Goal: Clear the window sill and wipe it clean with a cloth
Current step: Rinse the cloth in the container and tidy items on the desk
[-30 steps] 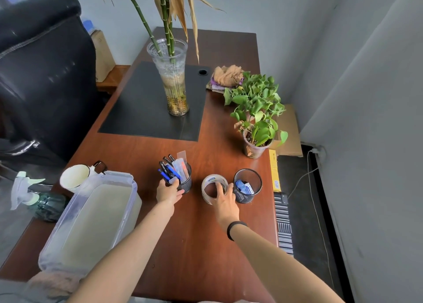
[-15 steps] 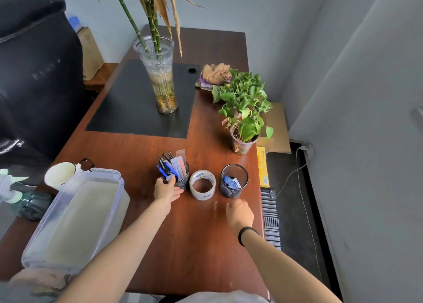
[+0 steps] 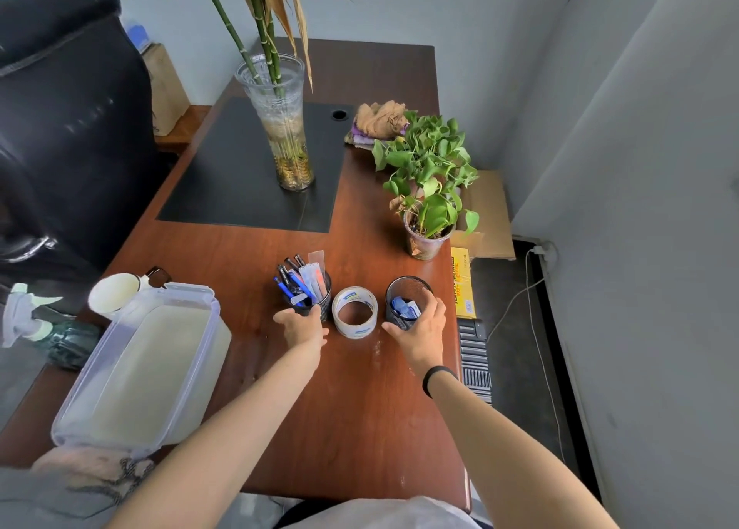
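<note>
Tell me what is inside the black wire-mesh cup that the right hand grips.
The black wire-mesh cup holds a few small blue and white items at its bottom; too small to identify. The right hand grips its near side, hiding whatever lies there.

Tape roll (image 3: 355, 317): blue and white label strips on its rim; lettering too small to read.
Yellow box (image 3: 462, 284): dark print runs along its length; blurred, no word legible.
Packets in mesh cup (image 3: 414, 288): blue and white wrappers; print unreadable.
Cardboard box (image 3: 164, 84): faint dark mark low on its side; illegible.
Readable text: none.
</note>
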Action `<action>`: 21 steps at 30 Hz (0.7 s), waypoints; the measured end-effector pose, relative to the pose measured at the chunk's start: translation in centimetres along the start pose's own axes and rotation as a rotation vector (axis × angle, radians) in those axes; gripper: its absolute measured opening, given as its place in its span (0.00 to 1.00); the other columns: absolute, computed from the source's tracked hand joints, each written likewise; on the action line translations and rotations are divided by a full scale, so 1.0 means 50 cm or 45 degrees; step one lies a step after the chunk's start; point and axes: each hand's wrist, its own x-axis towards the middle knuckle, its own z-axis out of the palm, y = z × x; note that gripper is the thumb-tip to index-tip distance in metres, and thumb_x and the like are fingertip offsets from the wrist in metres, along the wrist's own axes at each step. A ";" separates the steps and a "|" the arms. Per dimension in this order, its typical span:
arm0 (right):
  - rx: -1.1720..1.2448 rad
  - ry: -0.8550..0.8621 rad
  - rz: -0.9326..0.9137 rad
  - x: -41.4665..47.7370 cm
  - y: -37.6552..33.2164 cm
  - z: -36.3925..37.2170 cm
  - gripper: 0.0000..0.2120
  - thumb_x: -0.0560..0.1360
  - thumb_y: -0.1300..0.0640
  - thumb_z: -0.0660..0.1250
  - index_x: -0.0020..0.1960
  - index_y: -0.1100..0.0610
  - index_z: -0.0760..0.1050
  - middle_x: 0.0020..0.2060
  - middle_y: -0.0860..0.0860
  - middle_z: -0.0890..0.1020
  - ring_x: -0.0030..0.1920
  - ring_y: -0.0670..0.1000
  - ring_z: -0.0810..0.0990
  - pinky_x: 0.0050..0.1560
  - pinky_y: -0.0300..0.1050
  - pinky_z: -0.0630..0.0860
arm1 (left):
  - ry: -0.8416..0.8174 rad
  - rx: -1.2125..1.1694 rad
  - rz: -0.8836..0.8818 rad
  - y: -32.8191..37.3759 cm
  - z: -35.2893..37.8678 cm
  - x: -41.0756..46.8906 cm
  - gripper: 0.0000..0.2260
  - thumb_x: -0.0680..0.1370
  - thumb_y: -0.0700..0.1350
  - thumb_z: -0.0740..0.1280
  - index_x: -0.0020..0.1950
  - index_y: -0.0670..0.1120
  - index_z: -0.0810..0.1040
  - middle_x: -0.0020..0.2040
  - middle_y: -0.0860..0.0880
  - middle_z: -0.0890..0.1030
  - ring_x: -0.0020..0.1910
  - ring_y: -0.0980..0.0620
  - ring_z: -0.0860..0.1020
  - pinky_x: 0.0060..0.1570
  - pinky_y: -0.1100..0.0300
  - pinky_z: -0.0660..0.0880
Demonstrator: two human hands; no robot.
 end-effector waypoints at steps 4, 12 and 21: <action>0.031 -0.005 -0.019 -0.006 0.011 -0.008 0.45 0.65 0.53 0.78 0.72 0.53 0.54 0.70 0.51 0.62 0.71 0.54 0.62 0.69 0.50 0.67 | -0.099 -0.130 -0.121 0.011 -0.003 0.009 0.21 0.80 0.43 0.63 0.68 0.43 0.58 0.52 0.37 0.78 0.34 0.48 0.79 0.35 0.55 0.77; 0.054 -0.178 0.248 -0.036 0.045 -0.003 0.49 0.71 0.61 0.72 0.77 0.56 0.40 0.76 0.54 0.52 0.75 0.54 0.56 0.70 0.47 0.62 | -0.295 -0.013 -0.290 -0.035 0.033 -0.022 0.22 0.77 0.43 0.67 0.69 0.40 0.64 0.58 0.39 0.76 0.51 0.44 0.80 0.44 0.52 0.79; 0.127 -0.247 0.197 -0.016 0.041 -0.014 0.41 0.71 0.63 0.70 0.76 0.54 0.51 0.70 0.52 0.69 0.69 0.53 0.68 0.70 0.46 0.65 | -0.470 0.050 -0.224 -0.039 0.077 -0.027 0.20 0.79 0.44 0.64 0.70 0.44 0.65 0.62 0.42 0.76 0.50 0.47 0.79 0.47 0.53 0.77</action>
